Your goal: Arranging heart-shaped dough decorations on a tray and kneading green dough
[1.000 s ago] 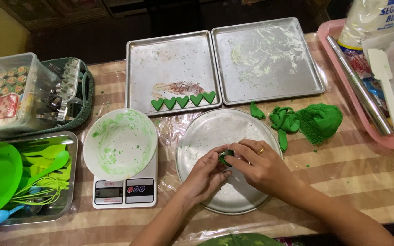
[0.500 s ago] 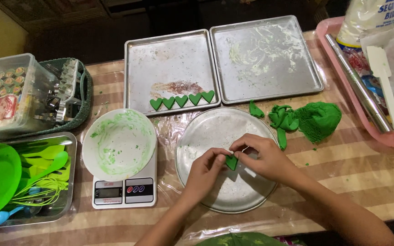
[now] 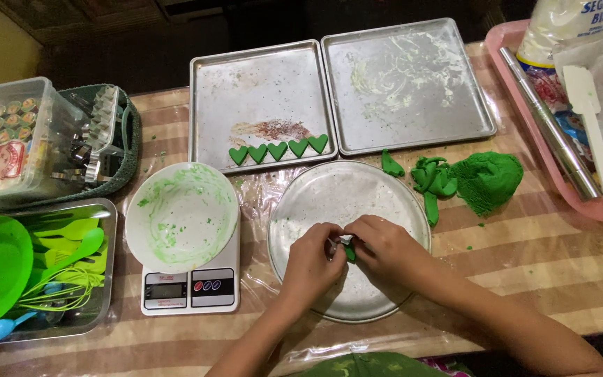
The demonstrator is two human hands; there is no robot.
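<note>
Both hands pinching a green dough piece over a round metal plate.
Left hand (image 3: 313, 260) and right hand (image 3: 383, 253) close fingertips on the green dough piece (image 3: 350, 251); round metal plate (image 3: 315, 192) lies beneath them.

A home kitchen: 2 baking trays (image 3: 406, 84), a digital scale (image 3: 190, 286), green dough (image 3: 486, 181), rolling pin (image 3: 549, 132).

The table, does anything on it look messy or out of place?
Mostly tidy. Loose green dough scraps lie on the table beside the round pan, green crumbs dot the covering, and the left tray has a brown smear above the dough hearts.
</note>
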